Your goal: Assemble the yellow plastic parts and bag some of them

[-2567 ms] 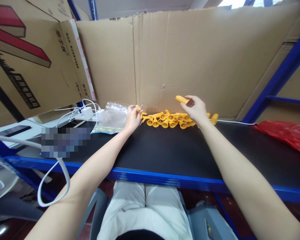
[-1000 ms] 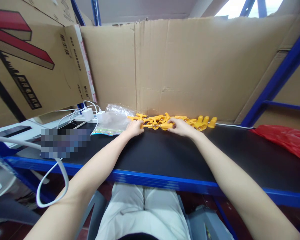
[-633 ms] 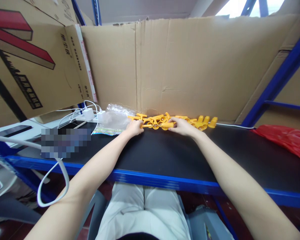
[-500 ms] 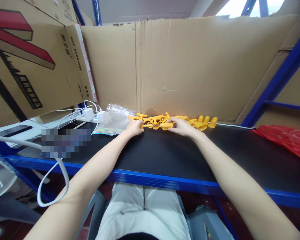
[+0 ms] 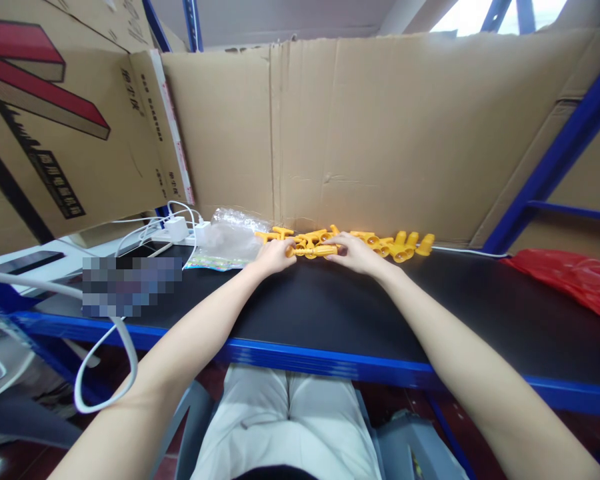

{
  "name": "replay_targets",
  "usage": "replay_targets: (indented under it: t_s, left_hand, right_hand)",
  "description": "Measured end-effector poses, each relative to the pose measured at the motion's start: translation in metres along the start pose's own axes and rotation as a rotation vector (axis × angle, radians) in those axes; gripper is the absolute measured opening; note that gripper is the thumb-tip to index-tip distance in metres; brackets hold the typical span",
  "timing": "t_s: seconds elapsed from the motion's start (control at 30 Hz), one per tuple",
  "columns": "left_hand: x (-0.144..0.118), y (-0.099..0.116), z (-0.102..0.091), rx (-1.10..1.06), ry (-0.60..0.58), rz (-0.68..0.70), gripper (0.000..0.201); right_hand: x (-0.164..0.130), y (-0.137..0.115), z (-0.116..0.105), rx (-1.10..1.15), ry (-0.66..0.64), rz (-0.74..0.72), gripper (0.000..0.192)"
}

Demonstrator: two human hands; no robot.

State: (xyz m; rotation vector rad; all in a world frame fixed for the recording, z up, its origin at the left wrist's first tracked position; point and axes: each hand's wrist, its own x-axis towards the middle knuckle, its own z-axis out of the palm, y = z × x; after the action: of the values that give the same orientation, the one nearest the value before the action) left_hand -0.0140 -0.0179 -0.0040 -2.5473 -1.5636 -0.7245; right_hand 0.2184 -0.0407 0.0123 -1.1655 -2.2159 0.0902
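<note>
Two hands (image 5: 275, 257); one clear plastic bag (image 5: 230, 237); one red bag (image 5: 575, 280); two white chargers (image 5: 177, 228).

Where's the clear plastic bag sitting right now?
In the head view the clear plastic bag lies at the back of the black shelf, against the cardboard wall, just left of the left hand and the yellow parts.

Single head-worn view, looking forward and down over a black shelf top (image 5: 330, 313) from seated height. Faces a cardboard wall (image 5: 380, 133) at 12 o'clock, fairly near. Both forearms enter from 6 o'clock, left hand (image 5: 275, 257) and right hand (image 5: 356, 252) meeting near frame centre. Lap visible at bottom edge. Wide-angle, edges bent. No second view to overlap.
</note>
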Motion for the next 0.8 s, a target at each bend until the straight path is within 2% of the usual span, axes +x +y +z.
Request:
replay_targets:
  t_s: [0.13, 0.23, 0.33, 0.4, 0.57, 0.8]
  left_hand:
    - [-0.001, 0.001, -0.002, 0.013, 0.009, 0.005, 0.028]
    - [0.000, 0.001, -0.002, 0.013, 0.018, 0.004, 0.028]
    - [0.001, 0.000, 0.000, 0.003, 0.030, -0.010, 0.030]
    - [0.002, -0.001, 0.001, -0.007, 0.041, -0.011, 0.031]
    - [0.002, -0.001, 0.002, -0.027, 0.061, 0.000, 0.031]
    - [0.001, 0.001, -0.001, 0.022, 0.060, -0.004, 0.030]
  right_hand:
    - [0.000, -0.001, 0.000, 0.032, -0.046, 0.092, 0.042]
    - [0.000, 0.003, 0.002, 0.202, -0.068, 0.186, 0.044]
    - [-0.001, 0.009, 0.002, 0.382, -0.088, 0.221, 0.044]
    - [-0.002, 0.012, -0.001, 0.478, -0.104, 0.220, 0.042]
    - [-0.004, 0.006, -0.009, 0.619, -0.159, 0.281, 0.023]
    - [-0.003, 0.006, 0.002, 0.718, -0.154, 0.360, 0.031]
